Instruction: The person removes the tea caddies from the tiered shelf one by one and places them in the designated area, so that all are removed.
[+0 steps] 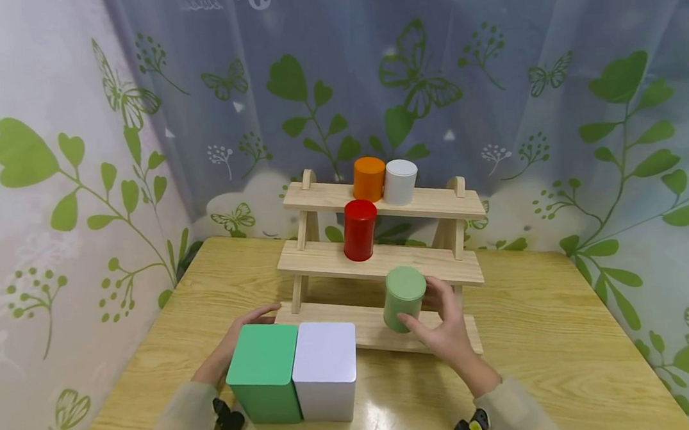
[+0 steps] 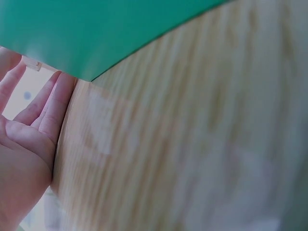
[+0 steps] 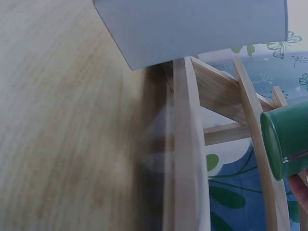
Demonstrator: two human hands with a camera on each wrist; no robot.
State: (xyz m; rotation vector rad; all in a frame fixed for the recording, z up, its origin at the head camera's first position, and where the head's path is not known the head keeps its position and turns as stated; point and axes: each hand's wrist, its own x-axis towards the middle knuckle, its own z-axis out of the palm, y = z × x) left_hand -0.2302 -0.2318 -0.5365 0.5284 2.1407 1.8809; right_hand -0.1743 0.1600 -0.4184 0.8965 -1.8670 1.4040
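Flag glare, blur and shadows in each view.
Head: mostly crisp, bright glare on the table at the bottom edge; left wrist: table grain blurred, faint reflections; right wrist: dim, soft, dark shadow on the table beside the shelf.

Leafy curtain (image 1: 338,61) (partly blue) — wooden table (image 1: 533,309)

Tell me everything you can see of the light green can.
The light green can is a smooth, plain cylinder with a flat round top and a thin rim; its material is unclear. Roughly upright, it is off the surface, above the lowest shelf, with the right hand gripping its side.
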